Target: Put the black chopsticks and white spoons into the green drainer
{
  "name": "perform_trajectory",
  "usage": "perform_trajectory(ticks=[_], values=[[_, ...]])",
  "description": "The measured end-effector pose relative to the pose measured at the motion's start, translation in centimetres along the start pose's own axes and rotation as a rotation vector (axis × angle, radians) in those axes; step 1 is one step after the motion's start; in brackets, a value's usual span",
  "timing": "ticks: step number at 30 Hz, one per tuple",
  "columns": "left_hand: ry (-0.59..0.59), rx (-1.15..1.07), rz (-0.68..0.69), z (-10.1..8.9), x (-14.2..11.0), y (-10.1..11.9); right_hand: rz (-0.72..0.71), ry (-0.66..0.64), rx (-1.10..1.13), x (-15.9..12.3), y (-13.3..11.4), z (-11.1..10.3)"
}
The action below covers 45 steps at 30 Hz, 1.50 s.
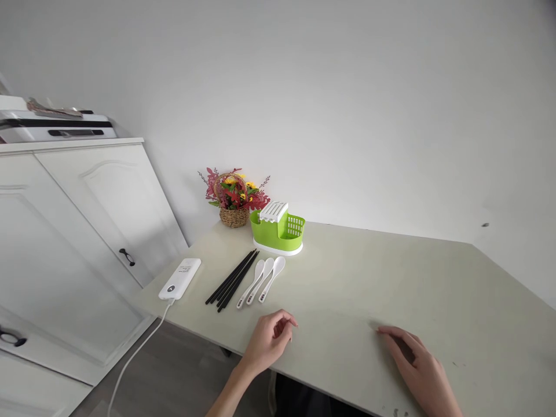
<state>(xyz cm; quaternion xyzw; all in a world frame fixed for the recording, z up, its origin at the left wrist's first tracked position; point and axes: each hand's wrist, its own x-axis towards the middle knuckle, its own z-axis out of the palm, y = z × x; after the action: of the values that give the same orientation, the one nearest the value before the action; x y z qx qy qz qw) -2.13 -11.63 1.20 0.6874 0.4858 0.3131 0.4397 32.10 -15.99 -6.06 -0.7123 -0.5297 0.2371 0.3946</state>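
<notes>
My left hand [270, 339] rests near the front edge of the table, its fingers loosely curled, the thumb a little apart from them, and nothing held. Just beyond it lie three white spoons [255, 282], side by side with bowls pointing away. To their left is a bunch of several black chopsticks [232, 281]. Behind these stands a green utensil caddy [271, 234] with a white slotted top and white base. Farther right, my right hand [417, 365] lies on the table with fingers stretched out, holding nothing.
A white power bank [181, 279] with a white cable [141, 347] lies at the table's left edge. A wicker basket of artificial flowers [234, 217] stands by the wall. White cabinets [87, 231] are at the left, with a white case [56, 127] on top.
</notes>
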Motion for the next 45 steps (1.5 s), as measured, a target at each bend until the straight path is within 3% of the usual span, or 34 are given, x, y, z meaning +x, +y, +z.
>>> perform_trajectory(ticks=[19, 21, 23, 26, 28, 29, 32, 35, 39, 45], values=[[0.029, -0.011, 0.032, 0.1, -0.3, -0.4, 0.035, -0.008, -0.018, -0.2, 0.0, 0.1], [0.112, -0.004, 0.053, -0.6, -0.2, -0.6, 0.031, -0.006, -0.024, -0.1, 0.2, 0.1], [0.304, 0.049, 0.069, -2.3, 0.2, -0.9, 0.021, -0.009, -0.037, 0.1, 0.6, 0.1], [0.639, 0.238, 0.062, -6.4, 1.5, -1.7, 0.009, -0.034, -0.043, 0.5, 1.3, 0.0], [0.757, 0.455, 0.059, -9.4, 2.5, -2.4, 0.015, -0.058, -0.039, 0.7, 1.7, 0.0], [0.760, 0.574, 0.037, -10.8, 3.0, -2.8, 0.020, -0.069, -0.037, 0.7, 1.9, 0.0], [0.657, 0.877, -0.123, -13.7, 4.0, -3.4, 0.026, -0.071, -0.036, 0.8, 2.1, 0.0], [0.464, 1.034, -0.295, -15.1, 4.8, -2.9, 0.022, -0.064, -0.048, 0.8, 2.1, 0.0], [0.198, 1.077, -0.462, -16.0, 6.2, -1.2, 0.010, -0.064, -0.063, 0.8, 2.2, 0.1], [0.086, 1.094, -0.531, -15.8, 7.9, 0.1, 0.004, -0.056, -0.058, 0.7, 2.0, 0.0]])
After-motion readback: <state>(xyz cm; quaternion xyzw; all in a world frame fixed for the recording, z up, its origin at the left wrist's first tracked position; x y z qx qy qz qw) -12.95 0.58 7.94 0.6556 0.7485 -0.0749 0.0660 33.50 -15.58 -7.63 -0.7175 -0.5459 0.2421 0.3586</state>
